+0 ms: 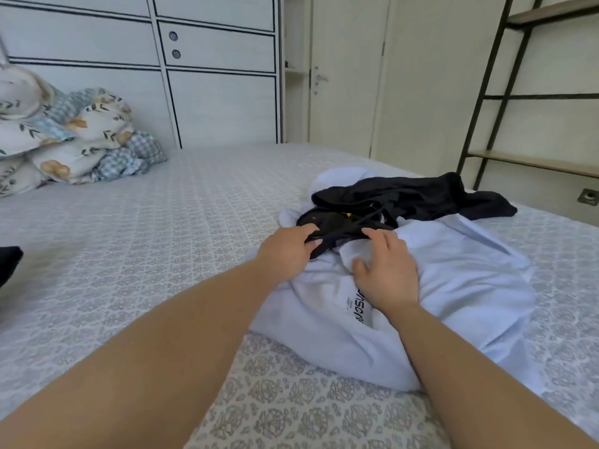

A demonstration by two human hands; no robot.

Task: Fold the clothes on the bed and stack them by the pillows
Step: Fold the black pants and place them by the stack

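Here, in the head view, both bare forearms reach forward over the bed (168, 202), whose patterned grey-and-white cover fills most of the frame. A heap of unfolded clothes lies toward the bed's right side: a crumpled white garment (453, 286) with dark printed lettering near its front fold, and on top of it, toward the far side, a black garment (421, 196) spread loosely with one end trailing toward the right edge. The left hand (287, 252) sits at the near-left end of the black garment, its fingers curled round a fold of the dark cloth and pinching it. The right hand (387, 270) lies just beside it on the white garment, palm down, fingers spread apart and fairly straight, with the fingertips touching the black cloth's thin dark cord; I cannot tell whether they grip the cord. The two hands are near each other but do not touch. At the far-left corner of the bed a pile of floral and checked pillows and bedding (71, 134) leans against a white panelled wardrobe (214, 85), well apart from the clothes. A dark object (9, 264) shows at the left edge. Beyond the bed stand a pale door (343, 69) and a dark-framed ladder shelf (518, 92).
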